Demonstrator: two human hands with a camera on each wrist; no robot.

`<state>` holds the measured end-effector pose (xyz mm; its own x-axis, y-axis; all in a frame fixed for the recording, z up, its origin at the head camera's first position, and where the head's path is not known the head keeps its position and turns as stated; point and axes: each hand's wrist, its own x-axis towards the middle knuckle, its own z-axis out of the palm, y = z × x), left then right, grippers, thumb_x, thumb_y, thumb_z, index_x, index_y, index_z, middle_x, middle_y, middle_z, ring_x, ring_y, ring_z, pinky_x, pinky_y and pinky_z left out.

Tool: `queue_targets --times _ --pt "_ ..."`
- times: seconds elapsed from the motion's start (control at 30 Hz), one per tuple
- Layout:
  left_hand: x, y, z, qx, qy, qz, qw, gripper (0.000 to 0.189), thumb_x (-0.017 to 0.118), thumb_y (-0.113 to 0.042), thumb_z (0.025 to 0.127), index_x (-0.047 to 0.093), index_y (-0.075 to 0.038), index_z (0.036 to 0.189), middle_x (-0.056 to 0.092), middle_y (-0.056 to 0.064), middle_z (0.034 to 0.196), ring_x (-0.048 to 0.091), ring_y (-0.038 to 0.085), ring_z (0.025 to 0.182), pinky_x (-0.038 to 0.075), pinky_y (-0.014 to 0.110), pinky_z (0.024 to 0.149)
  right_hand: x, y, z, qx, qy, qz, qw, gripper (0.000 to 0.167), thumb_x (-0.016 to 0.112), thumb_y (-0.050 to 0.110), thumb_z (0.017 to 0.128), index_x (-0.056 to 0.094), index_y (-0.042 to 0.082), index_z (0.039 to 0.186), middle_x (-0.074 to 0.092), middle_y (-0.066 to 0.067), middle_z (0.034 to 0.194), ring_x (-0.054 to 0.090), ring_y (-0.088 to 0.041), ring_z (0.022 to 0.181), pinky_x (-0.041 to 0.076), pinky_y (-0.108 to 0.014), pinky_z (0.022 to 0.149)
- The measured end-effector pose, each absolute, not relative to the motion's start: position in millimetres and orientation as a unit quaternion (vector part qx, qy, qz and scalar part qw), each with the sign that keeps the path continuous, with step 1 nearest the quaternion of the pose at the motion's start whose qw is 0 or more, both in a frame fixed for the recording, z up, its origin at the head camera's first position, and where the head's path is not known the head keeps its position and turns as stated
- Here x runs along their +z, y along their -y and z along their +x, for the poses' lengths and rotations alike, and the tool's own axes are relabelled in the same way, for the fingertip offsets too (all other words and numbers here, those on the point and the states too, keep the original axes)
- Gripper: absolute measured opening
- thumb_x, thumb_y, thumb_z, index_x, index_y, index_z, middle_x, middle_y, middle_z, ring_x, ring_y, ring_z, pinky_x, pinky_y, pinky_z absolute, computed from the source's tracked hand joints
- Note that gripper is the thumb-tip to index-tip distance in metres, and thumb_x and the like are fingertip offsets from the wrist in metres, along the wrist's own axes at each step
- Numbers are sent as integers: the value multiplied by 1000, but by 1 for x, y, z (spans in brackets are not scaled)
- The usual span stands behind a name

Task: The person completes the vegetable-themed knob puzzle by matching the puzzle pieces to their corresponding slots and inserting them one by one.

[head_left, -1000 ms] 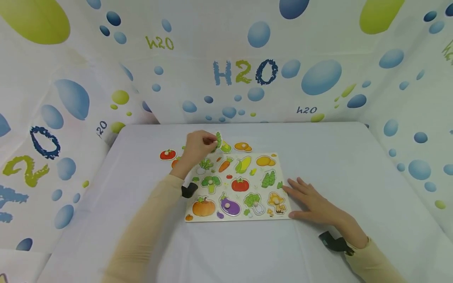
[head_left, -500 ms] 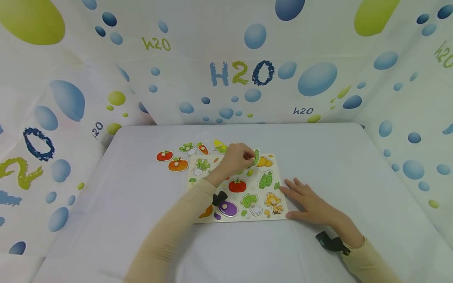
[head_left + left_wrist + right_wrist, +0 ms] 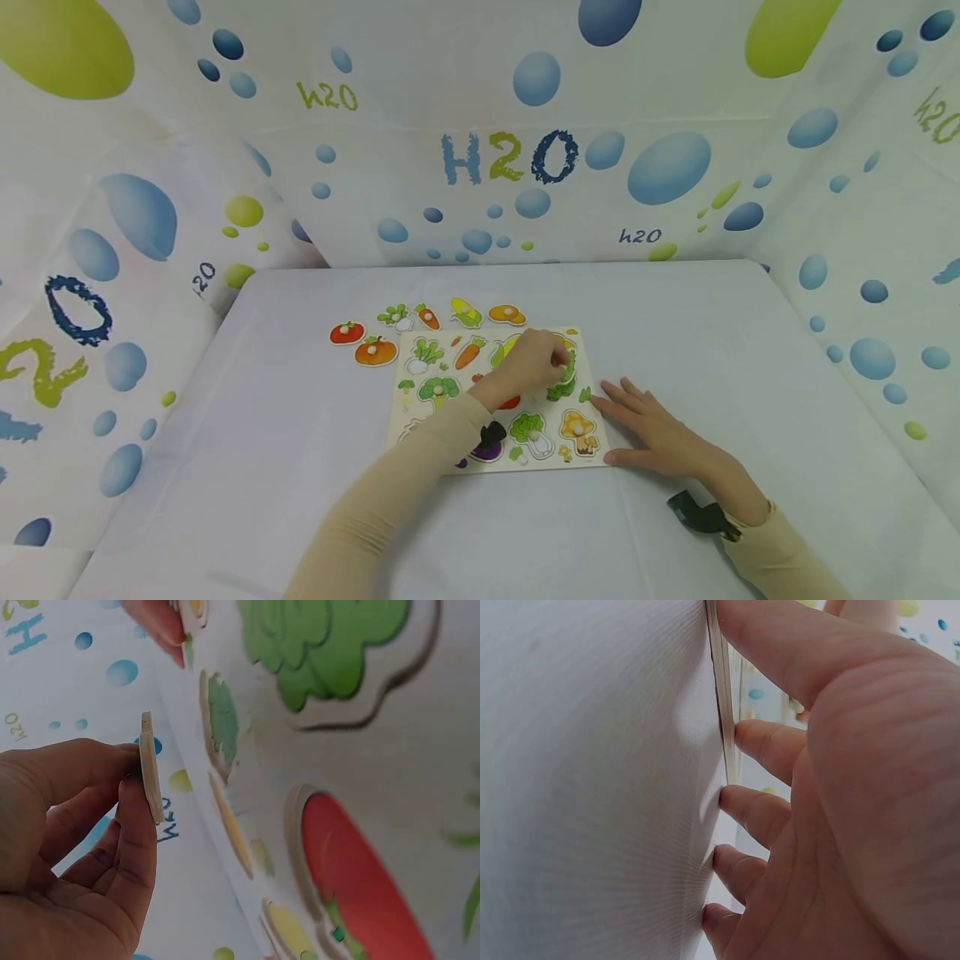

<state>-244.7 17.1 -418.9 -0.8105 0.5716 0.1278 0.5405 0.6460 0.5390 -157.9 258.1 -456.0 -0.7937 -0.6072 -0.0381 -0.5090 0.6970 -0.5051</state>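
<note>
A thin wooden puzzle piece with a green vegetable picture is pinched by the thumb and fingers of my left hand. The left wrist view shows the puzzle piece edge-on, held apart from the board's face. Below that hand lies the vegetable puzzle board, near its green asparagus-like picture at the right. My right hand lies with spread fingers at the board's right edge. In the right wrist view, the thumb and a finger touch the board's edge, while other fingertips rest on the white cloth.
Behind and left of the board lie loose pieces: a tomato, a pumpkin, a radish, a carrot, a corn cob and potatoes. Broccoli, cabbage and mushroom pieces sit in the board.
My left hand has carried the green puzzle piece from behind the board rightward and nearer, over the board's right part. The right hand has stayed at the board's edge.
</note>
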Motion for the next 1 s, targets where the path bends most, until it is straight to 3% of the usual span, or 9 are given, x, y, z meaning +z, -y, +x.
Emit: queue_targets --times 0.37,0.7,1.0 --pt "-429 -25 -238 277 -915 283 82 14 65 -4 86 71 -11 75 61 -3 71 48 10 66 37 18 62 -457 -258 -156 -242 -915 -308 98 77 70 46 86 40 14 149 27 -19 158 14 -48 146 15 -70 111" --pt "-431 -25 -239 265 -917 290 69 9 67 -5 86 73 -8 80 67 1 77 50 10 69 39 19 65 -457 -258 -157 -242 -913 -314 95 77 70 44 86 39 13 149 27 -20 158 14 -49 146 15 -71 110" --pt "-433 -27 -242 262 -918 286 85 10 67 -6 87 70 -10 79 61 -3 73 50 10 70 38 19 65 -455 -259 -158 -242 -913 -314 95 77 70 44 86 40 12 149 28 -20 158 14 -49 146 15 -71 110"
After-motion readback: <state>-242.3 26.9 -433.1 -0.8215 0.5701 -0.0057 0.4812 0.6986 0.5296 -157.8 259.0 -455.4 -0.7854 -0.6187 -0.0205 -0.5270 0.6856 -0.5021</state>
